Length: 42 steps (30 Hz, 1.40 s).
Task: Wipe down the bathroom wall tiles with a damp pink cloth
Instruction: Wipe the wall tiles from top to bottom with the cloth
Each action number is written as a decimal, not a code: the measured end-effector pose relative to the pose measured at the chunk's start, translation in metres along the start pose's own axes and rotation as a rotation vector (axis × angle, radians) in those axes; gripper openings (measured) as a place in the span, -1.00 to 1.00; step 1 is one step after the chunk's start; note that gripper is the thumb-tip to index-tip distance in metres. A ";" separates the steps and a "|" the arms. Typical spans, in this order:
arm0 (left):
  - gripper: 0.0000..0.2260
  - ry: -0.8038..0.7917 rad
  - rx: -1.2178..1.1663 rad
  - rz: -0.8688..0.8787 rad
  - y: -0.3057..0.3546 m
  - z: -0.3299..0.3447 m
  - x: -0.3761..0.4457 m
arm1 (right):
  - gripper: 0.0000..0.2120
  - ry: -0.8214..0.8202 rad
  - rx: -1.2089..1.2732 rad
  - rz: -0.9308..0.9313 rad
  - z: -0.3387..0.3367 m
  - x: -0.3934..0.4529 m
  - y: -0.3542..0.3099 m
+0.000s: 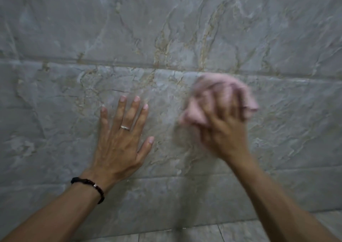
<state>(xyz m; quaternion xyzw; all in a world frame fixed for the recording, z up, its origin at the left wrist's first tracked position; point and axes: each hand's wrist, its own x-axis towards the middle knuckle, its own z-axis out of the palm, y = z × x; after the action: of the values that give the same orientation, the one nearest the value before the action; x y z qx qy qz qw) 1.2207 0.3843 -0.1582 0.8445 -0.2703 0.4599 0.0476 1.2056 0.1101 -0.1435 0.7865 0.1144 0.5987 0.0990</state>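
Observation:
Grey marble-patterned wall tiles [166,29] fill the view. My left hand [120,141] lies flat against a tile with its fingers spread straight; it wears a ring and a dark bracelet at the wrist. To its right, my right hand [222,125] presses a bunched pink cloth [196,112] against the wall just below a horizontal grout line [129,66]. That hand and the cloth are motion-blurred, so I cannot make out exactly how the fingers lie on the cloth.
A second grout line [166,177] runs lower on the wall. At the bottom edge the wall meets a grey tiled floor [203,232].

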 end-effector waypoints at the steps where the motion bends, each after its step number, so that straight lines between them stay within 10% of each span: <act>1: -0.37 -0.006 0.007 0.011 -0.001 0.000 -0.003 | -0.46 0.014 0.007 0.171 -0.003 0.002 0.013; 4: -0.37 -0.037 0.029 0.037 -0.001 0.001 -0.010 | -0.42 0.072 0.072 0.523 -0.002 0.006 -0.012; 10: -0.35 -0.080 0.060 0.022 0.000 0.013 -0.009 | -0.48 -0.053 0.093 -0.151 0.007 -0.034 -0.026; 16: -0.37 -0.066 0.060 0.029 -0.002 0.015 -0.009 | -0.39 0.018 0.071 0.429 0.017 -0.027 -0.049; 22: -0.37 -0.031 0.075 0.066 -0.007 0.014 -0.013 | -0.50 -0.060 0.086 -0.101 0.007 -0.057 -0.024; 26: -0.37 -0.037 0.075 0.104 -0.010 0.018 -0.027 | -0.40 0.006 0.076 0.367 0.010 -0.045 -0.016; 32: -0.37 -0.038 0.077 0.214 -0.005 0.032 -0.042 | -0.49 -0.126 0.135 -0.250 0.018 -0.088 -0.048; 38: -0.40 -0.069 0.113 0.210 -0.010 0.036 -0.051 | -0.48 -0.014 0.131 0.204 0.019 -0.072 -0.045; 42: -0.37 -0.064 0.117 0.224 -0.006 0.038 -0.050 | -0.47 -0.240 0.219 -0.237 0.030 -0.119 -0.086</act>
<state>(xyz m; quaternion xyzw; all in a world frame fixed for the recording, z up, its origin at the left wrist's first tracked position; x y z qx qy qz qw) 1.2310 0.3979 -0.2194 0.8247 -0.3370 0.4499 -0.0621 1.1984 0.1565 -0.2859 0.8394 0.2582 0.4686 0.0955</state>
